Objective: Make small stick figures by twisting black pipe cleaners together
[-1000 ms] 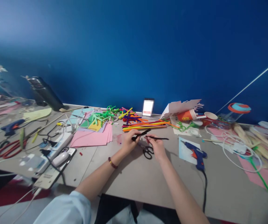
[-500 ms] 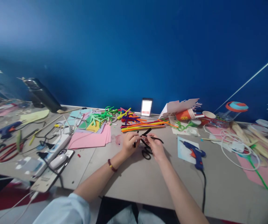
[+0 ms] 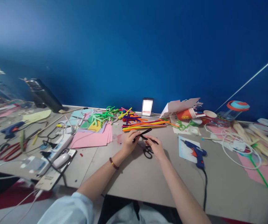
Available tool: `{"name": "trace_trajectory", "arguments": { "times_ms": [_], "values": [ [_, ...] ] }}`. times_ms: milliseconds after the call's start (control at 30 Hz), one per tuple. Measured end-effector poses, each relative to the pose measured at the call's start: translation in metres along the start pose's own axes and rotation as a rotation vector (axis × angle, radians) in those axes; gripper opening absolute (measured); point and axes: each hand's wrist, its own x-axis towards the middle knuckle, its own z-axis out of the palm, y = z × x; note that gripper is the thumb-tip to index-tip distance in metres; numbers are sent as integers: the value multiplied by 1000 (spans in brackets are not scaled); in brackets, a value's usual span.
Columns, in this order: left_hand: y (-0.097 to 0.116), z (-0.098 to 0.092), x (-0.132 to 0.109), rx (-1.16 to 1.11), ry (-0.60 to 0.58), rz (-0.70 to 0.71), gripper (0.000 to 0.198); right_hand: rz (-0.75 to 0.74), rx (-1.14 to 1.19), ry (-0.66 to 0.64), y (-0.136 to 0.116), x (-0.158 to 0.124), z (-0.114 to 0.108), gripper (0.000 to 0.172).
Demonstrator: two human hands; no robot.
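Black pipe cleaners [image 3: 146, 132] cross each other between my two hands, above the grey table. My left hand [image 3: 129, 143] pinches one near its left end. The fingers of my right hand [image 3: 157, 148] close on the black strands from the other side, with one end sticking out past them. Just below the fingers lie black-handled scissors [image 3: 148, 154], their blades mostly hidden by the hands. Behind the hands rests a bundle of yellow, orange and dark red pipe cleaners [image 3: 144, 126].
To the right lies a blue glue gun [image 3: 195, 152] on a light blue card. Pink paper [image 3: 91, 138] and green pipe cleaners [image 3: 105, 116] are at left. Further left are a power strip [image 3: 54, 155], a phone [image 3: 47, 180] and red-handled scissors [image 3: 12, 151]. A small lit screen [image 3: 147, 107] stands behind.
The black strands have shifted between my fingers, and their crossing lies flatter. My right hand has tilted slightly inward toward the left. The scissors stay on the table.
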Motion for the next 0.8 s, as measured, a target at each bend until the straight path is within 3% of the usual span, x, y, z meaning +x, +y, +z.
{"name": "trace_trajectory", "arguments": {
  "times_ms": [67,133,200,267,333,400,467,567,633,800],
  "values": [
    [-6,0,-1,6,9,-41,18,-67,-23,51,-3,2,-5,38],
    [-11,1,-2,3,13,-118,15,-162,-26,183,-13,6,-15,37],
    [-15,1,-3,-13,25,-212,12,-267,-36,351,-30,8,-29,35],
    [-16,1,-3,-39,38,-303,9,-382,-112,435,-53,11,-44,32],
    [-16,2,-2,-78,59,-382,7,-517,-304,438,-77,15,-60,30],
    [-15,3,-2,-129,88,-450,7,-598,-680,492,-95,24,-73,28],
    [-14,3,-1,-160,90,-512,9,-523,-1122,517,-104,41,-82,27],
    [-10,3,2,-305,9,-652,17,-249,-1634,459,-100,76,-88,27],
    [-8,2,5,-512,-53,-820,25,-72,-1779,342,-91,99,-90,28],
    [-8,0,9,-666,-8,-957,33,-6,-1813,269,-74,124,-88,28]
  ]
}}
